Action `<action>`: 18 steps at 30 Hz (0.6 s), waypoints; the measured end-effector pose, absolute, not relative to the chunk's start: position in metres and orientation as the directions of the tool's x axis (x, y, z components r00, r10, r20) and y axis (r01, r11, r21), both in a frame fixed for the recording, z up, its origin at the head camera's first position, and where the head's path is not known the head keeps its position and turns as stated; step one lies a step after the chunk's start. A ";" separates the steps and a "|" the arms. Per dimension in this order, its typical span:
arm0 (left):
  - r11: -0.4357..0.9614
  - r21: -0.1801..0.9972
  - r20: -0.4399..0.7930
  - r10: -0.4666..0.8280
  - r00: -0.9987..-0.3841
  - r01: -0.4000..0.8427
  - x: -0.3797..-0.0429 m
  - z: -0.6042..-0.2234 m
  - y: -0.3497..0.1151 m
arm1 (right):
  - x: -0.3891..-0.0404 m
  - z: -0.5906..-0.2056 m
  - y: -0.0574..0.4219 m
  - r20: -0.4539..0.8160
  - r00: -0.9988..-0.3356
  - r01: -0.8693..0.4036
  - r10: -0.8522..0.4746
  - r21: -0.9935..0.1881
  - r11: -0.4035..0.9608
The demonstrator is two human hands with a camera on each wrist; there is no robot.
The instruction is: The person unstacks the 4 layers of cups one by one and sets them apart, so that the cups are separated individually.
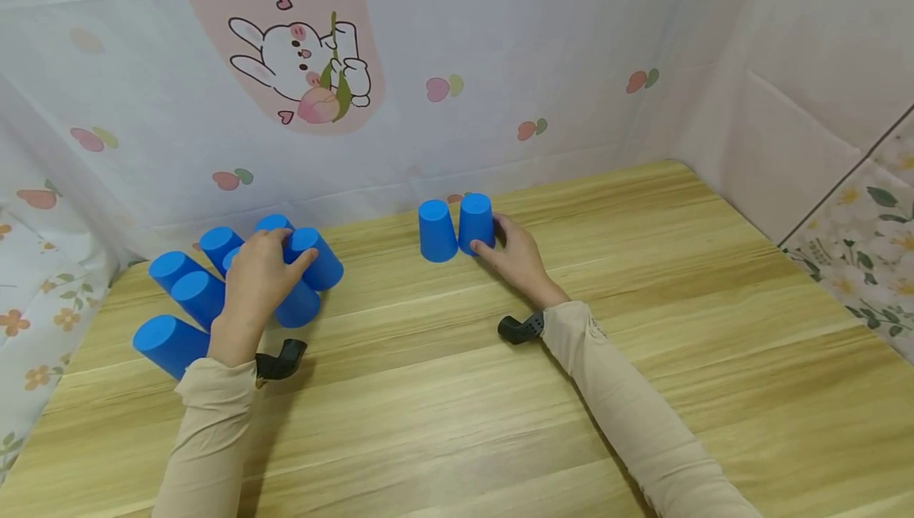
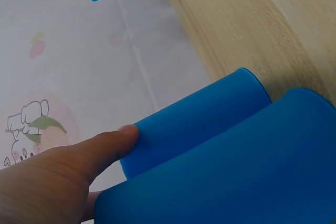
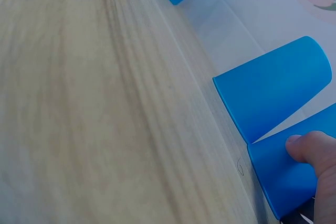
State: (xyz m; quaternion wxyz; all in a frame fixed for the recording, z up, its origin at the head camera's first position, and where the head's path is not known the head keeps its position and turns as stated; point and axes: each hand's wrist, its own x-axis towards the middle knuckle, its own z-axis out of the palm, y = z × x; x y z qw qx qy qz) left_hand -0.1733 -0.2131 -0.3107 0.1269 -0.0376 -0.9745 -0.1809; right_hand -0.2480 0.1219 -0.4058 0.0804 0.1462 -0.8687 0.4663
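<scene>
Upside down at the table's back edge stand two blue plastic cups side by side. My right hand [image 1: 517,256] grips the right one of the pair [image 1: 475,220], its thumb on the near side and fingers round the far side. The other cup [image 3: 275,87] stands right against it at the base. Over on the left, my left hand [image 1: 260,272] reaches over a cluster of inverted blue cups. Its thumb [image 2: 123,137] lies on the top end of the cluster's rightmost cup [image 1: 319,264], the fingers mostly hidden behind. A nearer cup [image 1: 298,308] stands in front.
Several more inverted blue cups, among them a near-left one [image 1: 171,343], stand left of and behind the left hand. A white printed cloth [image 1: 493,42] hangs behind the wooden table [image 1: 443,407]. Each wrist wears a black camera mount [image 1: 282,359].
</scene>
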 end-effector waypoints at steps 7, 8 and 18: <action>0.928 0.358 0.306 -0.012 -0.952 0.103 -0.172 -0.304 -0.212 | -0.248 -0.406 0.122 0.278 -0.943 -0.334 -0.185 -0.798 0.503; 0.925 0.364 0.319 -0.019 -0.947 0.105 -0.171 -0.301 -0.212 | -0.248 -0.406 0.122 0.280 -0.942 -0.335 -0.184 -0.797 0.503; 0.896 0.397 0.454 -0.003 -0.891 0.199 -0.163 -0.286 -0.198 | -0.248 -0.406 0.121 0.278 -0.944 -0.329 -0.177 -0.784 0.526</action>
